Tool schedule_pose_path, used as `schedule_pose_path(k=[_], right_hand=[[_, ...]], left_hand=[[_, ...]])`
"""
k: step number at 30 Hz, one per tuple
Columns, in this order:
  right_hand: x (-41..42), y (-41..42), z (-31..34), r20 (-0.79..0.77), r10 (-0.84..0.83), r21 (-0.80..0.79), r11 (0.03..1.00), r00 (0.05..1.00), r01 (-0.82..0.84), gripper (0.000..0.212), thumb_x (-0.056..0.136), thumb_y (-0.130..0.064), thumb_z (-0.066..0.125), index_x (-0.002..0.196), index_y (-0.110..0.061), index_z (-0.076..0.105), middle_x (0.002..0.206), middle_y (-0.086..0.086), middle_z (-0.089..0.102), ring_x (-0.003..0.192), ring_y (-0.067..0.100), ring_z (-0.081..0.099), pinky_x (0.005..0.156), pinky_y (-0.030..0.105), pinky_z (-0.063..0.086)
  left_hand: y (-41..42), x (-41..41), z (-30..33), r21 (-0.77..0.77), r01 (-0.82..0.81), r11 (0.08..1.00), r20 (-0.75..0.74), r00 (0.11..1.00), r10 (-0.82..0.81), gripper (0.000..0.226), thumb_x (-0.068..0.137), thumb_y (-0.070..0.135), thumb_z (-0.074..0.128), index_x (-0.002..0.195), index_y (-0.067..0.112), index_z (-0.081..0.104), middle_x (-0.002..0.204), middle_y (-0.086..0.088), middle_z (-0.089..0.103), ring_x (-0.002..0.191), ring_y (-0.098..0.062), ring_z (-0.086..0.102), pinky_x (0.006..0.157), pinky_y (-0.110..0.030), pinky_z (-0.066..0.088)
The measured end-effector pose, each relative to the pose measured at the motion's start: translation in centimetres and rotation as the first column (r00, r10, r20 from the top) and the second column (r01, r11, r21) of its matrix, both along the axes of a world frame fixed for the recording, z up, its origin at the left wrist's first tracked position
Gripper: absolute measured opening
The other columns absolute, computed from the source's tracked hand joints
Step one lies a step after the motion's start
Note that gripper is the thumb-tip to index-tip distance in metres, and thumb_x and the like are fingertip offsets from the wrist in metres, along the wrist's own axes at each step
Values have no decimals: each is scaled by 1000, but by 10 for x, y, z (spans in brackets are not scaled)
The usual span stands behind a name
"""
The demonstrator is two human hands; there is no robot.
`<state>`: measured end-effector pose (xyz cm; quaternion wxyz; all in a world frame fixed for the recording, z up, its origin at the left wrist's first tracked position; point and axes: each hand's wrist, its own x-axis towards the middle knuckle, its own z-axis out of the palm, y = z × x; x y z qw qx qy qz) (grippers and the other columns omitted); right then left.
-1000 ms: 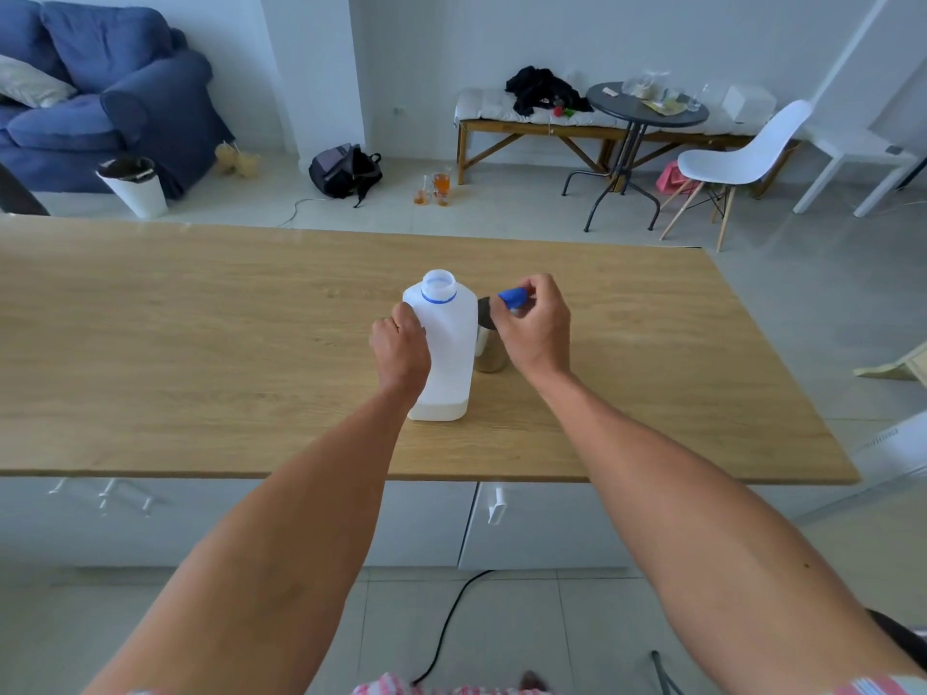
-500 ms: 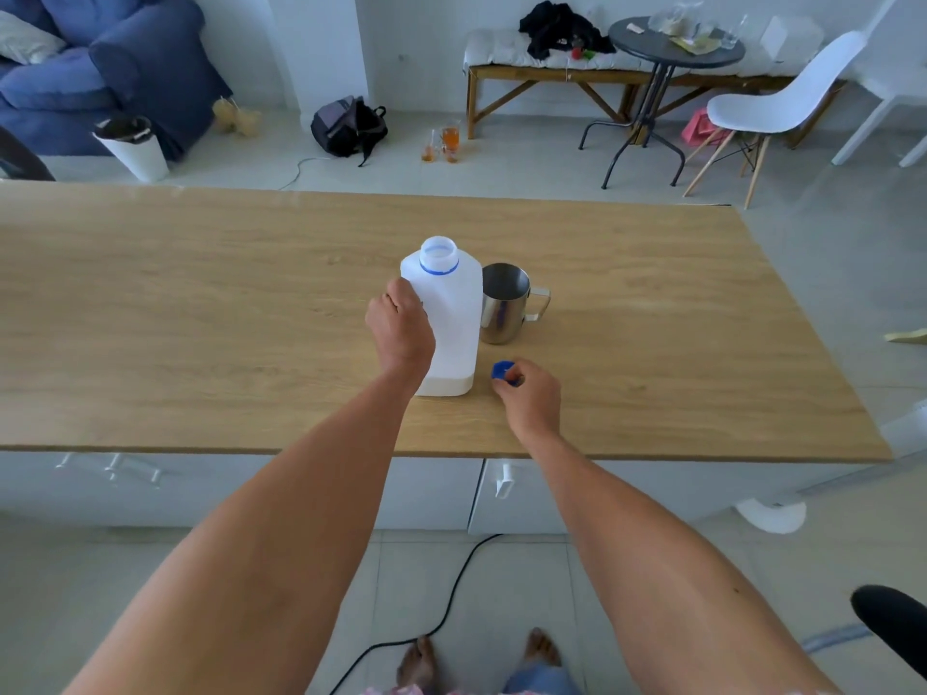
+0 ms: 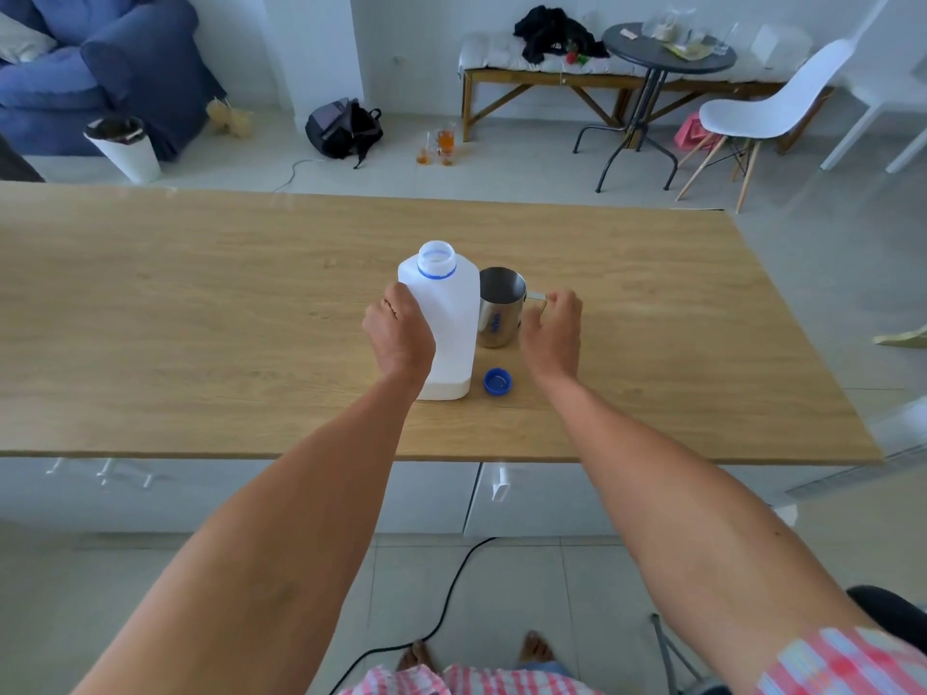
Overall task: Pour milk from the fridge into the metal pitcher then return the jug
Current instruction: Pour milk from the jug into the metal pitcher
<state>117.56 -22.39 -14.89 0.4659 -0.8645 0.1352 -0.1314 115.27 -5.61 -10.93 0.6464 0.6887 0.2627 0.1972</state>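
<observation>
A white plastic milk jug (image 3: 448, 313) with a blue neck ring stands upright and uncapped on the wooden counter (image 3: 200, 318). My left hand (image 3: 400, 333) grips its left side. Right beside the jug stands the metal pitcher (image 3: 499, 308), its handle pointing right. My right hand (image 3: 552, 328) has its fingers curled at that handle, pinching it. The blue cap (image 3: 497, 381) lies on the counter just in front of the pitcher, apart from both hands.
The counter's front edge runs just below my forearms, with white drawers (image 3: 496, 489) under it. A black cable (image 3: 441, 609) crosses the floor by my feet. Beyond the counter are a backpack (image 3: 343, 126), a round table (image 3: 667, 57) and a white chair (image 3: 767, 112).
My right hand set the blue cap down on the counter, let it go, and moved up to the pitcher's handle. My left hand stayed on the jug.
</observation>
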Motion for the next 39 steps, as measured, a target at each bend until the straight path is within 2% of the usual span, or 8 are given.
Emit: schedule_pose_path(k=[2, 4, 6, 12, 16, 19, 27, 39], right_hand=[[24, -8, 12, -83, 11, 8, 1000, 996, -10, 37, 105, -22, 41, 139, -9, 50, 147, 6, 46, 116, 25, 56, 93, 36, 42], [47, -14, 14, -201, 70, 23, 997, 977, -67, 32, 104, -25, 36, 123, -12, 58, 134, 10, 51, 121, 31, 60, 92, 37, 43], [64, -19, 10, -293, 121, 32, 993, 949, -117, 22, 100, -23, 34, 93, -13, 53, 109, 10, 54, 111, 40, 67, 79, 36, 44], [70, -22, -5, -383, 181, -3, 980, 906, -197, 27, 97, -12, 35, 99, -2, 60, 112, 21, 66, 102, 40, 68, 84, 45, 55], [51, -16, -2, -387, 201, 67, 979, 900, -190, 22, 96, -13, 40, 75, -13, 48, 82, 9, 62, 86, 32, 71, 72, 40, 52], [40, -14, -4, -383, 255, 163, 965, 888, -207, 28, 101, -13, 42, 75, -13, 51, 73, 7, 61, 68, 25, 67, 68, 35, 49], [21, 0, -2, -417, 249, 344, 934, 874, -102, 18, 94, -9, 51, 79, -11, 61, 72, 9, 56, 63, 22, 47, 53, 29, 35], [10, 3, 1, -444, 168, 435, 899, 880, 48, 19, 95, -2, 49, 87, -6, 66, 76, 7, 60, 53, 17, 39, 50, 28, 32]], left_hand=[[-1, 0, 0, -6, -9, 1000, 10, 1000, 9, 39, 89, 31, 34, 68, -1, 30, 67, -11, 32, 64, -20, 25, 56, -39, 26], [-3, -1, -2, -23, -16, 1000, 30, 999, 17, 46, 97, 36, 39, 64, 6, 29, 63, -9, 33, 58, -18, 28, 51, -32, 29], [-5, -2, -5, -47, -23, 999, 35, 999, 25, 55, 102, 46, 41, 62, 12, 25, 57, -2, 31, 51, -14, 28, 45, -23, 30], [-8, -1, -2, -90, -35, 995, 15, 999, 36, 63, 103, 53, 48, 59, 14, 23, 53, 3, 28, 42, -8, 26, 41, -16, 29], [-2, 7, 10, 78, -16, 997, 1, 1000, 16, 65, 106, 49, 40, 55, 15, 20, 48, 6, 21, 48, -12, 24, 49, -27, 29], [6, 15, 19, 195, 30, 980, -12, 1000, -29, 62, 106, 45, 37, 55, 16, 19, 49, 4, 20, 52, -17, 23, 55, -35, 25], [16, 28, 41, 503, 233, 833, -179, 970, -163, 46, 98, 34, 35, 59, 12, 25, 56, 1, 28, 52, -19, 26, 50, -33, 22], [10, 52, 47, 627, 544, 558, -524, 824, -215, 41, 94, 37, 30, 68, 9, 45, 70, -7, 49, 58, -24, 43, 57, -34, 34]])
